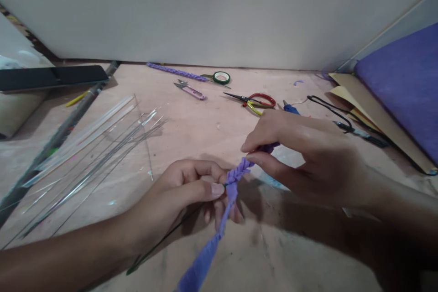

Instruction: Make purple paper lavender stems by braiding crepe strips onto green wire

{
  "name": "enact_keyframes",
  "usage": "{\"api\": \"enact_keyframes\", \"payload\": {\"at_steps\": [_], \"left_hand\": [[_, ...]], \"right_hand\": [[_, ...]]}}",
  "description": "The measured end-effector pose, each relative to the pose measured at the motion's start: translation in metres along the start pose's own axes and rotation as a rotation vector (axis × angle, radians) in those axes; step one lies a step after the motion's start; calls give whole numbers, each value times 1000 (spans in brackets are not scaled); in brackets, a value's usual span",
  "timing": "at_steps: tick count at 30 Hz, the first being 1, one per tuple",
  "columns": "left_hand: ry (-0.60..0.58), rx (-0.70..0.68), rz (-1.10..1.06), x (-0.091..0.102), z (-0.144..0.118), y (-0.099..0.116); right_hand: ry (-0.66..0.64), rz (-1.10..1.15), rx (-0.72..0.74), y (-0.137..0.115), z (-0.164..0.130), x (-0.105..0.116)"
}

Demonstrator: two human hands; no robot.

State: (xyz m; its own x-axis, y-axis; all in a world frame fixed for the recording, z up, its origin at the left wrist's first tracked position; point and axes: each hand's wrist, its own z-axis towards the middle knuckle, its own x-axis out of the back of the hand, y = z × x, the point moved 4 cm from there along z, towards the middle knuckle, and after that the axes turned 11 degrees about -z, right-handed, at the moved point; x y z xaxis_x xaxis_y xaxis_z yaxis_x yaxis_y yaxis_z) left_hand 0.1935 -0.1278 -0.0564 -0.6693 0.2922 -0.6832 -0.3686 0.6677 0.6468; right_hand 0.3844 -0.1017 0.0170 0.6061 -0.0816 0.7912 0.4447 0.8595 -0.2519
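Note:
Between my hands runs a purple crepe paper strip [201, 258], gathered into tight ruffles around a thin green wire stem [174, 228]. My left hand [191, 187] pinches the stem just below the ruffles with thumb and forefinger. From there the loose flat end of the strip hangs toward the bottom of the view, and the stem slants down to the left. My right hand [308, 159] is closed on the upper ruffled part, thumb and fingertips pressed together. The far end of the ruffles is partly hidden by that hand.
Bare wires [99, 164] and clear glue sticks [85, 141] lie at left. Toward the wall are a finished-looking purple ruffled stem [176, 72], green tape roll [221, 77], pink thread snips [190, 90], scissors [251, 101] and a blue-tipped tool [290, 108]. Purple paper [404, 82] stands at right.

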Motion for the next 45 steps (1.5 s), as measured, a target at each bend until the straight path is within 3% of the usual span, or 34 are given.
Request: {"api": "enact_keyframes", "payload": {"at_steps": [9,14,18,22,34,45], "left_hand": [[-23,33,-93,-3,0,-3],[2,-30,43,1,-3,-2],[29,-116,232,6,-7,-1],[79,-106,322,7,-8,-1],[-37,-143,198,-4,-3,3],[-10,-55,89,-4,-3,2]], "right_hand": [[-52,2,30,-1,2,2],[-91,84,31,-1,4,4],[-154,110,-96,4,5,1],[-211,-2,-185,7,4,-3],[-91,-85,-56,3,1,-3],[-15,-14,-4,0,1,-3]]}}
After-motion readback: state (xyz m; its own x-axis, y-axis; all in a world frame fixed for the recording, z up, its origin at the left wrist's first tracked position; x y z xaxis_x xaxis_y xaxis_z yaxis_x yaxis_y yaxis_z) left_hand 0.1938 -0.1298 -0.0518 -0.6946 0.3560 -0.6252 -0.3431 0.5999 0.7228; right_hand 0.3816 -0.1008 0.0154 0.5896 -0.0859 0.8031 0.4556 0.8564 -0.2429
